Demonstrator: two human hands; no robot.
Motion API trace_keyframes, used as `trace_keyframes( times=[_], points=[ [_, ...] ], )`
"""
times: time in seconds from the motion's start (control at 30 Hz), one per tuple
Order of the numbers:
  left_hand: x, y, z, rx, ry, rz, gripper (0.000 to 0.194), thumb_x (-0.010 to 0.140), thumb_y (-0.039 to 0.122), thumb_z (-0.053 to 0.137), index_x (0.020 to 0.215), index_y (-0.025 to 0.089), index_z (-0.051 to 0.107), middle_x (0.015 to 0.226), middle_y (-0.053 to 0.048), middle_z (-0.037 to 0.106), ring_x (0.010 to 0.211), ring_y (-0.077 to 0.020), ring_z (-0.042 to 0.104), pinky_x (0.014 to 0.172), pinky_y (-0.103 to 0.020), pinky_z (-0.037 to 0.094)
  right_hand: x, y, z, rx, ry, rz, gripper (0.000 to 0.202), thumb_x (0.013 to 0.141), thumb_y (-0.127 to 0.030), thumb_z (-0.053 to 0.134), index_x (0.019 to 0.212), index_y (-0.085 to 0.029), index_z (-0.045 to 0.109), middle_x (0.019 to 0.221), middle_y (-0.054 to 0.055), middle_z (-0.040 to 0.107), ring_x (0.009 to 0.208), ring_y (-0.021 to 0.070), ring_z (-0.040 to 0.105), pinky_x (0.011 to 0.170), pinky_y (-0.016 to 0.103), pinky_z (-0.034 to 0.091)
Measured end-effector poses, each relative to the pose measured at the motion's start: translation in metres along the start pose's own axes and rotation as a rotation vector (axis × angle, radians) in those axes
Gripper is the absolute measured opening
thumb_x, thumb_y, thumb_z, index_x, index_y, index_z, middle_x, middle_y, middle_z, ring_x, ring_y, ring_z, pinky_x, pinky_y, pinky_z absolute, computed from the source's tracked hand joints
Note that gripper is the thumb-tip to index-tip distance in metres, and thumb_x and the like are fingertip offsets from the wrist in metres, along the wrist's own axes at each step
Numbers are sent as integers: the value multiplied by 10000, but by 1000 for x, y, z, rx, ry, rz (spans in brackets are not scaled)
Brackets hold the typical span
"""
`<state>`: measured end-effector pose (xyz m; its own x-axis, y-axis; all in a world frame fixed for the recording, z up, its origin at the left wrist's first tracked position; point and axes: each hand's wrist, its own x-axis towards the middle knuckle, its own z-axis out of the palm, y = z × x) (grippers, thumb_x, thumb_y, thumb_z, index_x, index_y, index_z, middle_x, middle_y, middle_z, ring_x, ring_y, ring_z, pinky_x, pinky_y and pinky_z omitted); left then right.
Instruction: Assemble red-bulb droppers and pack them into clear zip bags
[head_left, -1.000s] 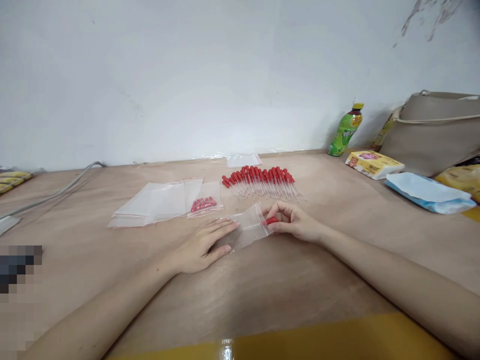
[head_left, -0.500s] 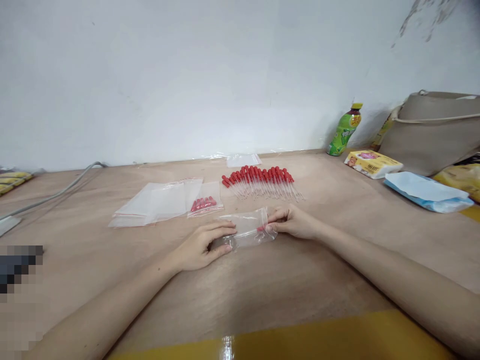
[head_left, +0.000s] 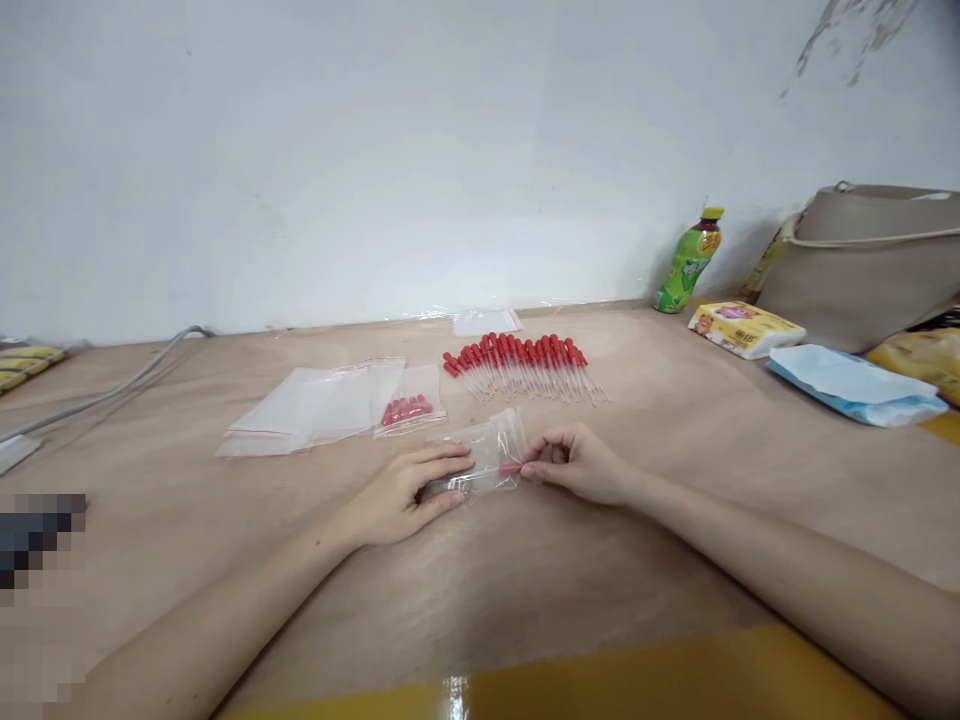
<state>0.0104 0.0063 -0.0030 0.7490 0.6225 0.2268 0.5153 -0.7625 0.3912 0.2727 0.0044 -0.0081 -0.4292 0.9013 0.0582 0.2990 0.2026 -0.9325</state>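
A clear plastic zip bag [head_left: 487,445] lies on the table between my hands. My left hand [head_left: 416,490] holds the bag's left end, thumb on the near side and fingers on the far side. My right hand [head_left: 574,465] is at the bag's right end, thumb and forefinger pinched on the red bulb [head_left: 510,468] of a dropper. The dropper's clear stem points left, within the bag. Beyond my hands, a row of red-bulbed droppers [head_left: 525,365] lies side by side. To their left, another zip bag [head_left: 420,385] holds several droppers, beside a stack of flat bags [head_left: 307,405].
More bags [head_left: 486,322] lie by the wall. At right are a green bottle [head_left: 688,262], a yellow tissue pack [head_left: 746,330], a blue-white packet [head_left: 855,385] and a grey handbag [head_left: 862,265]. A grey cable [head_left: 142,370] runs at left.
My right hand has moved slightly left and down, from the bag's open edge to the red bulb. The bulb sits a little further left. My left hand stays in place.
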Motion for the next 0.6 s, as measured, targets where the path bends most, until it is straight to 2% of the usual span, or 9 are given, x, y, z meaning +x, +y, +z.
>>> trace_keyframes(
  times=[0.13, 0.27, 0.37, 0.5, 0.6],
  points=[
    [-1, -1, 0, 1, 3, -12, 388, 859, 327, 485, 1236, 239, 500, 1298, -65, 485, 1194, -218, 445, 998, -399, 384, 1, 4, 0, 113, 72, 116, 348, 642, -480, 658, 689, -160, 530, 512, -56, 487, 412, 40, 364, 399, 186, 247],
    [-1, -1, 0, -9, 18, -17, 387, 860, 314, 484, 1238, 236, 498, 1290, -66, 492, 1197, -213, 443, 1000, -396, 383, 3, 6, -7, 199, 52, 155, 336, 704, -493, 590, 714, -184, 459, 432, -93, 415, 326, 33, 306, 343, 182, 194],
    [-1, -1, -1, -24, 12, -32, 371, 854, 316, 494, 1217, 243, 524, 1289, -65, 495, 1192, -221, 452, 996, -403, 387, 3, 6, -7, 183, 54, 217, 319, 690, -442, 614, 757, -194, 426, 460, -89, 468, 309, 28, 292, 321, 176, 178],
    [-1, -2, -2, -44, -17, -40, 353, 857, 313, 491, 1202, 257, 539, 1305, -59, 480, 1204, -224, 442, 1004, -417, 373, 6, 8, -8, 73, 128, 216, 415, 613, -346, 690, 904, -197, 435, 597, -62, 546, 380, 42, 381, 359, 176, 268],
    [-1, -3, -2, -59, -32, -39, 345, 863, 309, 483, 1199, 262, 539, 1310, -58, 474, 1213, -218, 431, 1008, -420, 366, 16, 10, -15, -89, 234, 125, 314, 616, -332, 679, 838, -167, 529, 633, -24, 549, 497, 73, 466, 458, 201, 359]
  ],
)
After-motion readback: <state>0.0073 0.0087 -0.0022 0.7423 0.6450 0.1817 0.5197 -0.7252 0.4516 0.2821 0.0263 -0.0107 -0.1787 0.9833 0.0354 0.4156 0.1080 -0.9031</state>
